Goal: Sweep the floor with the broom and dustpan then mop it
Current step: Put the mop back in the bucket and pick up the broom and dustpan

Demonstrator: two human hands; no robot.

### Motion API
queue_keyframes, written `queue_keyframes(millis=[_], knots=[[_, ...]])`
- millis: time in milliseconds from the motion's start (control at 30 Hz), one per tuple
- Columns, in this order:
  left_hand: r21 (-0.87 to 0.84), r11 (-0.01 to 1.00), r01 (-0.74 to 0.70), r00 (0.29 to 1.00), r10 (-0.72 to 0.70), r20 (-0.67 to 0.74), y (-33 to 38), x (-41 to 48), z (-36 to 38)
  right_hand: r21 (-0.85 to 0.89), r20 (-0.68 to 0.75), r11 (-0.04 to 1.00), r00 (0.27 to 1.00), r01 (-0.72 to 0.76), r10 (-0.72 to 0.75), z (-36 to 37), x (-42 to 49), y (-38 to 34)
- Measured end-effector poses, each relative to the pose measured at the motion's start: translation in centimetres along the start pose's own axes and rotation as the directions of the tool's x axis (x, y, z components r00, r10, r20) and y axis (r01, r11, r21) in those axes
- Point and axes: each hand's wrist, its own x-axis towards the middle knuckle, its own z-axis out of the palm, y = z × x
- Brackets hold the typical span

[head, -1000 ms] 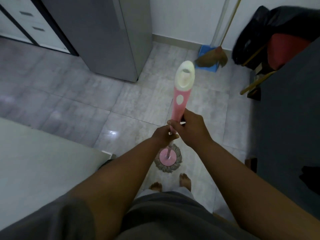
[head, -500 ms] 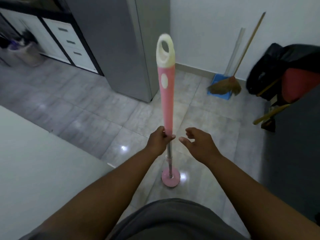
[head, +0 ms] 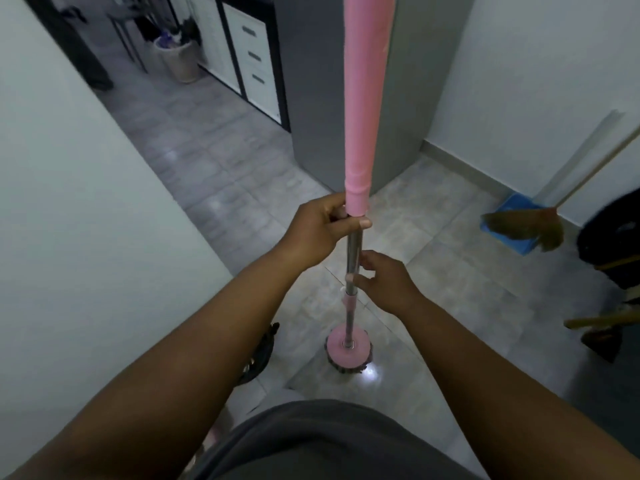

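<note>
A spin mop stands upright in front of me, its pink handle [head: 363,98] running out of the top of the frame. Its round pink mop head [head: 348,349] rests flat on the tiled floor. My left hand [head: 322,230] grips the pole at the lower end of the pink sleeve. Lower down, my right hand [head: 384,282] pinches the bare metal pole [head: 354,251] with its fingertips. A straw broom [head: 526,226] leans on the right wall in front of a blue dustpan [head: 512,209].
A grey cabinet [head: 346,81] stands straight ahead. A white wall [head: 69,202] runs along my left. White drawers [head: 252,57] and a bin [head: 176,57] are at the far back. A dark bag [head: 613,237] and wooden sticks [head: 606,320] crowd the right edge.
The view has tilted up and the mop now stands closer. My right hand, open beside the pole half a second ago, has closed its fingertips on the metal pole below my left hand.
</note>
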Motion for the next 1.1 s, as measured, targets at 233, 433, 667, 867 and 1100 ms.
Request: queue_keyframes(millis=[233,433,667,867,1100], knots=[[-0.066,0.993,-0.094,0.969,0.076,-0.237,3.0,-0.1,-7.0,0.037,-0.01,0.985,0.986,0.168,-0.168,2.5,2.4,-6.9],[-0.127,0.988,-0.089,0.981,0.065,-0.185,0.4,-2.3,-13.6,0.015,0.117,0.95,0.943,0.312,-0.312,4.8,4.4,-13.2],[-0.255,0.963,-0.085,0.953,0.004,-0.303,-1.6,-7.9,-21.3,0.053,0.308,0.85,0.801,0.524,-0.513,9.2,5.8,-21.1],[-0.191,0.978,-0.077,0.839,-0.04,-0.543,-2.1,-12.5,-25.0,0.133,0.495,0.774,0.635,0.619,-0.593,13.5,7.0,-26.0],[-0.152,0.988,-0.017,0.612,-0.11,-0.783,-1.2,-17.9,-25.6,0.258,0.672,0.681,0.379,0.686,-0.636,17.7,6.8,-30.3]])
